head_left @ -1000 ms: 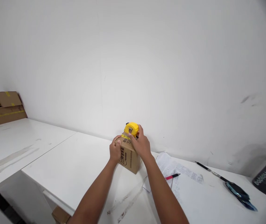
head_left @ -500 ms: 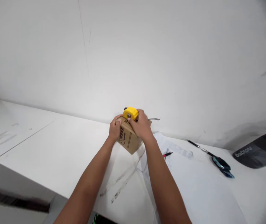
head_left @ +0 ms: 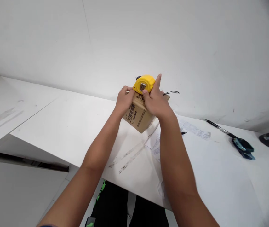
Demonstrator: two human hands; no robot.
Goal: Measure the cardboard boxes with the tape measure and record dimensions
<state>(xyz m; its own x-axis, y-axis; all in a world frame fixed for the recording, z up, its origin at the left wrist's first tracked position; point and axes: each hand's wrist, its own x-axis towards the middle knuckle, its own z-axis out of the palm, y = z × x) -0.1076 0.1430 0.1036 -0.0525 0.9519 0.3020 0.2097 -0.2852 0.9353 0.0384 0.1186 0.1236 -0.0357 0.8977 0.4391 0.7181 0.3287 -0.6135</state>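
the wall rises beyond my grip, and the white table spreads below it and out to both sides. to the right of my hands, partly behind my right forearm, lie the papers. the cardboard box sits right under my grip on the table, a corner turned towards me, printed side below my knuckles.

my right hand is closed around the tape measure, thumb across its near face, but the forefinger has come up off the case and now points upward. my left hand has changed most: it was spread along the box's edge, and now thumb and forefinger are drawn nearly together at the front corner of the case. whether they pinch the blade's end, i cannot tell. i take it that the left has gone from steadying the box to working at the tape's mouth.

the yellow tape measure is between my hands, over the box's top. a pen pokes out past my right forearm, and the thin black strap loops out just beyond my right knuckles.
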